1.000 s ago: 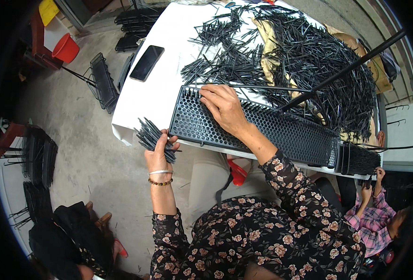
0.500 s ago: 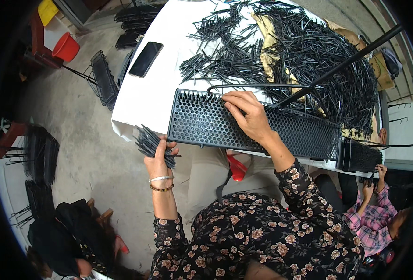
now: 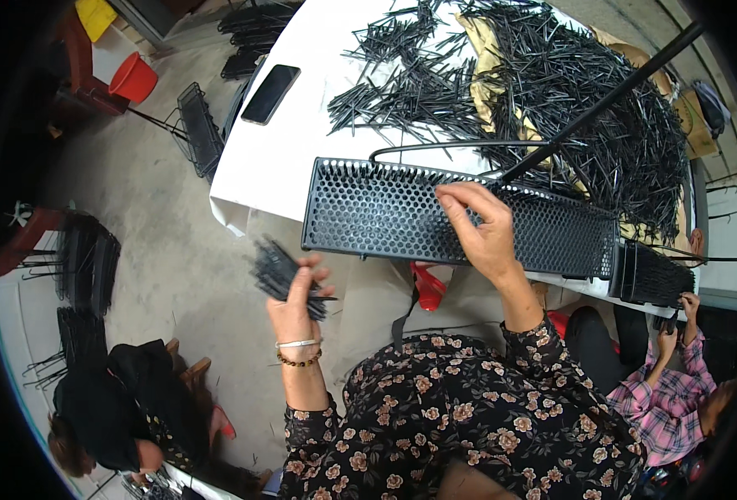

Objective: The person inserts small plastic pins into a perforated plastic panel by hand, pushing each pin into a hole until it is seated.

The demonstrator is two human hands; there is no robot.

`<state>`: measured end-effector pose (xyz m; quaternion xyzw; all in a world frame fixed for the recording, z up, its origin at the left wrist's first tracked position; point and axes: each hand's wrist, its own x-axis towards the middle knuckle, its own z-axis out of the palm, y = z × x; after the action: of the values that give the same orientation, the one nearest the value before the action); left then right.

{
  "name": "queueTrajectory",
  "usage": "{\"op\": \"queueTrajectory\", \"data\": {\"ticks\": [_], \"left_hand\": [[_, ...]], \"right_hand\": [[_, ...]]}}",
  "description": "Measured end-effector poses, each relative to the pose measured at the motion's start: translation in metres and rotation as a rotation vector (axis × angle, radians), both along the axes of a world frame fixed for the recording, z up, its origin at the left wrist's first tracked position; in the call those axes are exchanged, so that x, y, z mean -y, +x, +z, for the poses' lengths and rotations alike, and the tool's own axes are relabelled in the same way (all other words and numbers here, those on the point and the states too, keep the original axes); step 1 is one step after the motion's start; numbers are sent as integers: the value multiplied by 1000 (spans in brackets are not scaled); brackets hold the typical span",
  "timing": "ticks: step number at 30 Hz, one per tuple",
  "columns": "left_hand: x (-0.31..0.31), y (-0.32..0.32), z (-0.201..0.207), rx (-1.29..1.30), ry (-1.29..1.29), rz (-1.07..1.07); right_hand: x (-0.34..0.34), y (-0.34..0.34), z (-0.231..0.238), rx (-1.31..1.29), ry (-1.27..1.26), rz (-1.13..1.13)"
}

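My left hand (image 3: 295,307), curled round a bundle of black sticks (image 3: 275,268), is now clear of the perforated black tray (image 3: 385,223)'s near-left corner; right hand (image 3: 488,237), fingertips bunched at its holes (can't tell if pinching a stick), has shifted right, so work's farther along.

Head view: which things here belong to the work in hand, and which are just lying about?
Seem part of the work:
- bundle of black sticks, in the left hand
- perforated black tray, at the right hand
- loose pile of black sticks, on the white table

Seem just lying about:
- phone, on the table
- red bucket, upper left
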<state>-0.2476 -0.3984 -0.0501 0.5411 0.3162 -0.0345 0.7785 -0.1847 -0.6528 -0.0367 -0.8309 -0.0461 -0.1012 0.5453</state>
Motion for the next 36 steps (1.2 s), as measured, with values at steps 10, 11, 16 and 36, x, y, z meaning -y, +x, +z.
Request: {"op": "queueTrajectory", "data": {"ticks": [10, 11, 16, 36], "left_hand": [[72, -20, 12, -50, -448, -395], [75, -21, 11, -68, -439, -410], [86, -30, 8, -108, -374, -417], [47, 59, -13, -127, -743, -715]], "right_hand": [[-39, -21, -1, -676, 493, 313], [-34, -22, -1, -668, 418, 321], [-17, -32, -18, -619, 455, 334], [31, -143, -297, -283, -790, 567]]}}
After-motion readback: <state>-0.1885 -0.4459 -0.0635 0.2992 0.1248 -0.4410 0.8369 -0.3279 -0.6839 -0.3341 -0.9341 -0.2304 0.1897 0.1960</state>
